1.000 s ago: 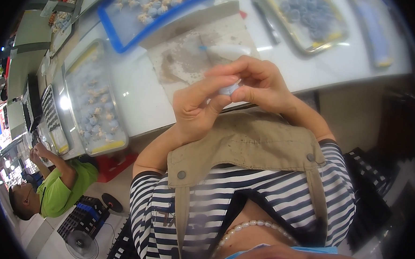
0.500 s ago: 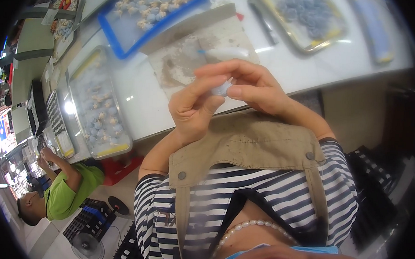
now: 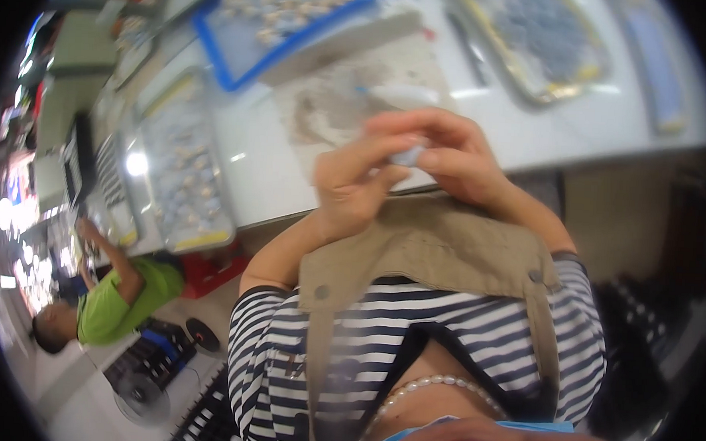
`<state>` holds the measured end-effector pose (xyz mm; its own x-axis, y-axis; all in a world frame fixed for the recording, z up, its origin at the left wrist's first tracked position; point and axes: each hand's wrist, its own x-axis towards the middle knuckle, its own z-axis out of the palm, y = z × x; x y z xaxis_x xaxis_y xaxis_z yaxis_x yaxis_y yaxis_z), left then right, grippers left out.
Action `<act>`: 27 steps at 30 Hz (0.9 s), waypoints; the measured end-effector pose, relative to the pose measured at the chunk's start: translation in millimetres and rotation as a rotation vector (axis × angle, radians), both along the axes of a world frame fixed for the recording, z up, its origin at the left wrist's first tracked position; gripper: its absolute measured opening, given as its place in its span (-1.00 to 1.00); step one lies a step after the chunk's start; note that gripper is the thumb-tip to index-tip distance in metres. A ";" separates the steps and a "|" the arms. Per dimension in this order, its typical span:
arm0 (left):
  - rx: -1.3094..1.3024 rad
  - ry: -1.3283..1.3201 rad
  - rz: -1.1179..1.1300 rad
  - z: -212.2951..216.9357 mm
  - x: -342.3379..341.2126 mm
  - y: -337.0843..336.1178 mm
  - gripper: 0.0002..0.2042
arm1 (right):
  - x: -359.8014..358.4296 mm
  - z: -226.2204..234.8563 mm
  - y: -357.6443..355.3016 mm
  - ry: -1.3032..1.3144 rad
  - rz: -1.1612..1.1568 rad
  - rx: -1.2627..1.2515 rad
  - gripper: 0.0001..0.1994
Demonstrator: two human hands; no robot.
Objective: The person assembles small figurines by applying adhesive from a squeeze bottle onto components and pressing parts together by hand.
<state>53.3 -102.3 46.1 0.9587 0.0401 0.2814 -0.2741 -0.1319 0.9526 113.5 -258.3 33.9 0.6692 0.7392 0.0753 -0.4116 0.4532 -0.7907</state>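
A small pale blue-grey piece (image 3: 408,155) is pinched between my two hands, close in front of my apron; blur hides its exact kind. My left hand (image 3: 354,177) curls its thumb and index finger around one side of it. From the other side, the thumb and fingers of my right hand (image 3: 456,152) press on it. Just beyond my hands lies a stained brown sheet (image 3: 327,111), and a white tube with a blue tip (image 3: 403,94) rests on it.
A blue-rimmed tray (image 3: 231,80) of small blue and beige pieces stands at the far left. Nearer left is a clear tray (image 3: 208,241) of similar pieces; far right, another tray (image 3: 555,94) holds blue-grey pieces. A person in green (image 3: 129,297) works at left.
The whole view has shifted, with the table and my hands appearing farther right, and is more blurred. Both hands keep their hold on the small piece.
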 end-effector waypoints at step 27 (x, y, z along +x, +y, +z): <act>0.929 -0.098 0.133 -53.2 161.7 199.8 -0.72 | 10.4 -27.8 18.0 -0.905 -0.633 -1.008 -0.59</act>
